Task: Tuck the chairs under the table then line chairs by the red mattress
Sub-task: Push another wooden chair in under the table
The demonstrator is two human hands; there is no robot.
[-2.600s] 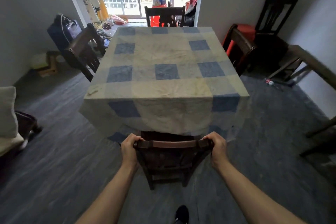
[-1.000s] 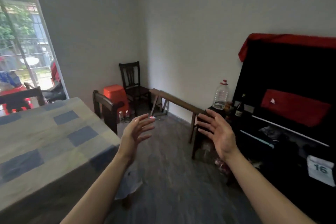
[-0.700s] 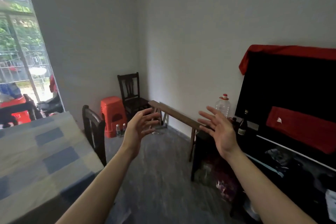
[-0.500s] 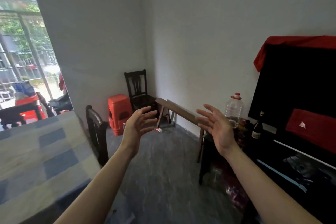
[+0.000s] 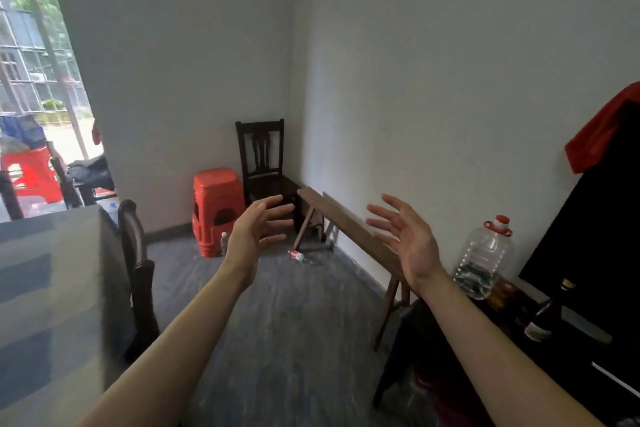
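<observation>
Holds left hand (image 5: 254, 232) and right hand (image 5: 408, 243) up mid-frame, fingers spread, gripping nothing. Faces dark slatted wooden chair (image 5: 265, 163), upright at centre, seat pointing frontward. Has curved-backed chair (image 5: 136, 263) tucked against checked-cloth table (image 5: 45, 305), lower left.

Orange-red stool (image 5: 217, 210), dark brown chair (image 5: 264, 163)

Table (image 5: 45, 288) cut left (blurred); tucked chair (image 5: 141, 302) seat hidden.
</observation>
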